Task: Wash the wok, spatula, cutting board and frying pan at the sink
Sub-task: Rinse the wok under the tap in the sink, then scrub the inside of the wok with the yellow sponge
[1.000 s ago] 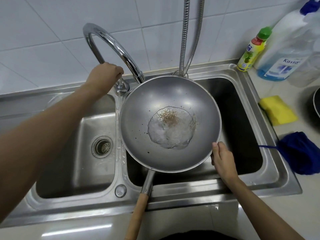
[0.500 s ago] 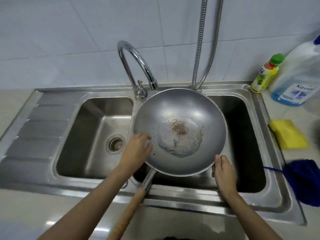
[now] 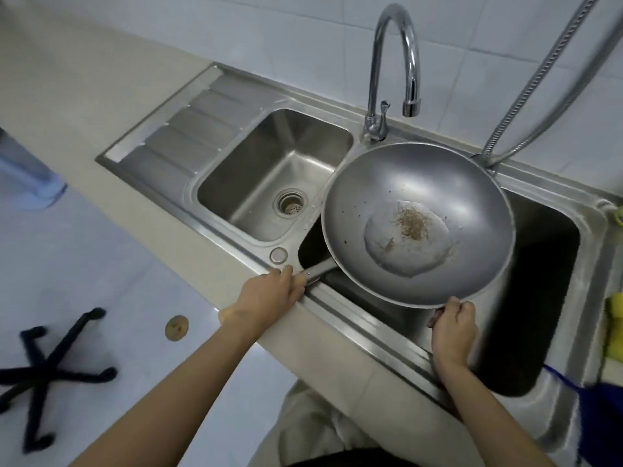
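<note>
The left hand (image 3: 269,294) is nearest, at the front rim of the sink (image 3: 371,326), with its fingers curled round the handle (image 3: 317,272) of the wok (image 3: 418,224), gripping it where the metal stem crosses the rim. The right hand (image 3: 453,330) sits a little further along the same front edge, its fingers and thumb pinching the near rim of the wok from below and outside. Between them the two hands hold the wok over the right basin (image 3: 546,298), which is dark and deep; the pan sits roughly level, its left side reaching over the divider towards the left basin (image 3: 256,170). In the bottom of the wok lies a shallow pool of cloudy water (image 3: 408,244) with a patch of brown crumbs (image 3: 413,224) in it, and a few dark specks dot the inner wall. The left basin shows a round drain strainer (image 3: 290,203), and a ribbed draining board (image 3: 182,136) lies to its left. Behind the wok stands the curved tap (image 3: 397,62), its spout above the pan's far edge, apart from it. A metal hose (image 3: 539,82) runs up the tiled wall (image 3: 236,35) on the right. A yellow sponge (image 3: 614,328) lies at the right edge of the counter.
</note>
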Demonstrator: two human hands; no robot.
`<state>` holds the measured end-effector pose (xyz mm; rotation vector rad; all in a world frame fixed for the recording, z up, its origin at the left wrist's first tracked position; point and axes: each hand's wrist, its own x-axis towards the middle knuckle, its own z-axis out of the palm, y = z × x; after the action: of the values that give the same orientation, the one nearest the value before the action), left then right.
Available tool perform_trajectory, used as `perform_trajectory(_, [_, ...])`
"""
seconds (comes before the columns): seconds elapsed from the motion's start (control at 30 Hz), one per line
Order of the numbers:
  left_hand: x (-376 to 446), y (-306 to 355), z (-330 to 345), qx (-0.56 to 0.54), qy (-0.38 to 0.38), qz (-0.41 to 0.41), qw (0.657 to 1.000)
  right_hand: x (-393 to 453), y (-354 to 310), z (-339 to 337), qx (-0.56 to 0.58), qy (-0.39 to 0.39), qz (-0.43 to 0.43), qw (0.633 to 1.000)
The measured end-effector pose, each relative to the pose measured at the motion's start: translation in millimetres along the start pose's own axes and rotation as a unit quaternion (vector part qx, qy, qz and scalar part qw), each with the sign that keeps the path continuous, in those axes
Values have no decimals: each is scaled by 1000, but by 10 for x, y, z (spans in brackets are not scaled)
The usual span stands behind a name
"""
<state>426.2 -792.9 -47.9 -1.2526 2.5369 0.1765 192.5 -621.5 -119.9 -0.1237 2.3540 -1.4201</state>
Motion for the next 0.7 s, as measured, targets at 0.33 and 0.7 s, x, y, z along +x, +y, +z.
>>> perform_trajectory(0.33, [38, -52, -10, -7, -43, -45, 998, -2, -3, -9, 30, -46, 36, 998])
perform_trajectory(0.7, [69, -76, -39, -46, -38, -23, 998, 570, -248, -1264, -237, 123, -245, 932])
